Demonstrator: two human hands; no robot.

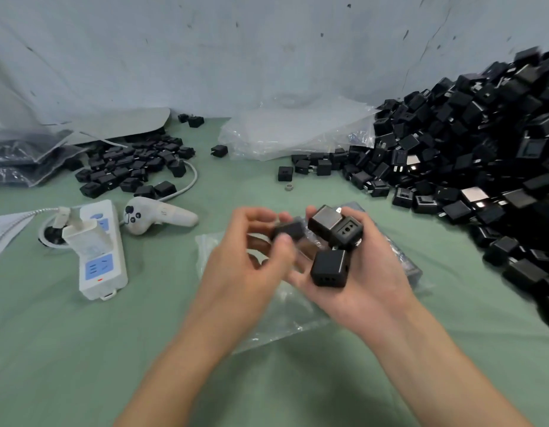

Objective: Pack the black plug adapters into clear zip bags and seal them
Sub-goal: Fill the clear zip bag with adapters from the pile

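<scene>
Head view: a single adapter (288, 231) is pinched between the thumb and curled fingertips of the left hand (251, 257), slightly blurred, above the middle of the green table cover (82, 349). Three adapters (330, 268) are cradled in the upturned right hand (359, 272), whose fingers are curled up round them. Two are stacked toward the fingertips, one with metal prongs showing, and the third is seated nearer the palm. The two hands are held close together, the pinched adapter just left of the cradled ones.

A clear zip bag (285, 318) is laid flat on the cover directly beneath both hands. Whether its mouth is open cannot be told. Part of another clear bag with dark contents (405, 263) is seen just right of the right hand.

A large heap of loose black adapters (482, 149) is banked along the right side, from near to far. A smaller pile (131, 167) is spread at far left, partly under a white sheet. Between them, at the far edge, a stack of empty clear bags (291, 131) is set against the grey backdrop. Filled bags (23, 158) are piled at the far left edge.

On the left, a white power strip (102, 257) with blue sockets is laid out with a white charger (82, 235) plugged in. A white handheld controller (156, 215) is placed just right of it.
</scene>
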